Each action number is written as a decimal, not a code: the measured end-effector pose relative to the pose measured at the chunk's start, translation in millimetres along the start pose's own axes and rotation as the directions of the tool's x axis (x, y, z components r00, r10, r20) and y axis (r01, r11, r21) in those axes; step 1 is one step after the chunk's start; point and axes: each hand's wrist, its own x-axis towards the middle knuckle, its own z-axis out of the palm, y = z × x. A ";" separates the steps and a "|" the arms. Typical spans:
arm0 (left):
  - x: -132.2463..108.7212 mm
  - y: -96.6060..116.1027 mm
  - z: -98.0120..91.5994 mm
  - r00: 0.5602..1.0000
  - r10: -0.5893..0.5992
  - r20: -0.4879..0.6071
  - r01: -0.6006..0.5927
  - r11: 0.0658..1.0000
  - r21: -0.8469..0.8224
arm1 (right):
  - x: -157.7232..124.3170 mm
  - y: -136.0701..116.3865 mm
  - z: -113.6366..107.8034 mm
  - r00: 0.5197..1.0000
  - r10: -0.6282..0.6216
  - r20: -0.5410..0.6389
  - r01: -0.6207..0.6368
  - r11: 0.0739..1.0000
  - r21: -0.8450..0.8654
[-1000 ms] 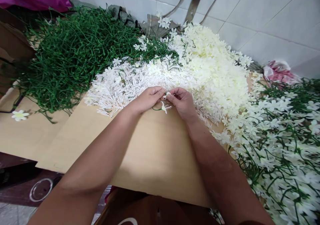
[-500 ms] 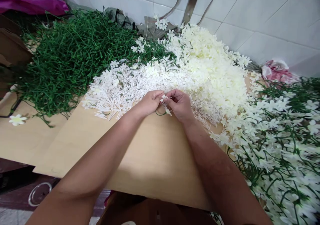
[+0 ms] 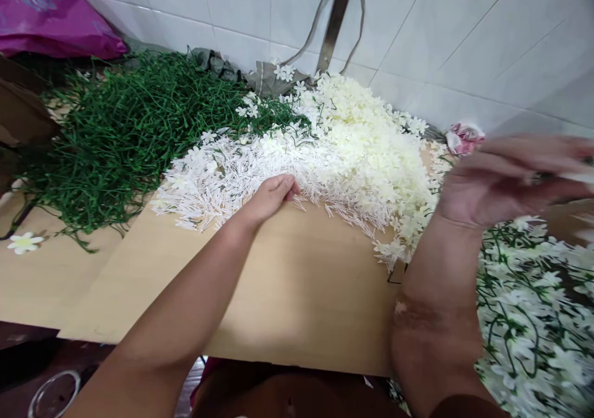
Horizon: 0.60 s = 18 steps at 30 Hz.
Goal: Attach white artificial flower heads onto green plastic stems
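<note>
My left hand rests at the near edge of a heap of thin white stamen-like pieces. Its fingers are curled closed, and whatever they hold is hidden. Off to the right, my right hand is raised above a pile of white artificial flowers on green stems. Motion smears its fingers, which point toward the right frame edge with the thumb below them. A pale blur shows near the fingertips; I cannot tell whether it is held. Loose cream-white petal pieces are heaped beyond my hands.
Green plastic stems form a large tangled pile at the left. A single white flower lies on the tan board. Behind are a tiled wall, a purple bag and a crumpled pink-and-white cloth.
My hands were together over a small white flower with a green stem. My right hand has swung away to the right and up, while my left has stayed nearly in place. The view has shifted slightly.
</note>
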 end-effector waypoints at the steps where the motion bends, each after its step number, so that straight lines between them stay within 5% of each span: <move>1: 0.1 -0.7 0.5 1.000 -0.002 0.020 0.001 0.998 0.062 | -1.6 -5.2 -3.2 0.999 -0.007 -0.039 0.008 1.000 0.027; 5: 1.4 -4.1 2.7 0.998 -0.010 0.067 -0.004 0.977 0.213 | 3.6 1.5 -4.7 0.992 -0.028 -0.121 0.030 0.999 0.016; 11: 2.9 -8.4 3.1 0.998 -0.015 0.055 -0.001 0.961 0.277 | 23.9 38.7 18.1 0.989 -0.134 -0.061 0.101 0.918 -0.385; 13: 2.4 -8.4 3.2 0.998 -0.014 0.057 -0.003 0.957 0.291 | 31.2 57.1 32.1 0.993 -0.118 0.000 0.095 0.796 -0.598; 18: 1.2 -6.7 3.6 0.999 0.000 0.046 -0.015 0.944 0.328 | 48.3 96.4 51.7 0.995 -0.098 0.019 0.040 0.214 -0.976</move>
